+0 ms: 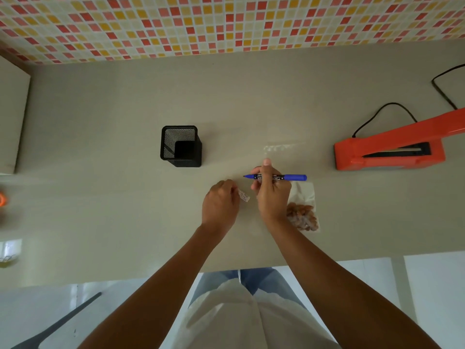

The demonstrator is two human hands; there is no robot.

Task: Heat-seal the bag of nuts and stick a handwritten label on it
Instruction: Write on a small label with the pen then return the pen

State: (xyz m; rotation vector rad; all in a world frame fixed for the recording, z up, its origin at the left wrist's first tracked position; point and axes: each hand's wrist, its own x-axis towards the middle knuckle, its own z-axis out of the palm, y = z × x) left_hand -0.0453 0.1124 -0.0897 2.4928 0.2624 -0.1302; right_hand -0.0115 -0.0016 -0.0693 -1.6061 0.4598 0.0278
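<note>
One clear bag (304, 193), brown nuts (302, 217) at its near end

- You're standing at what looks like a home kitchen counter (125, 109), plain beige and set against the wall.
- Behind it runs a mosaic tile backsplash (226, 21) in red, orange and yellow.
- 1 mesh pen holder (181, 146) and 1 orange heat sealer (387, 149) with a black cord (391, 103) sit on it.
- Glossy white floor tiles (427, 285) show below the counter's edge.
</note>
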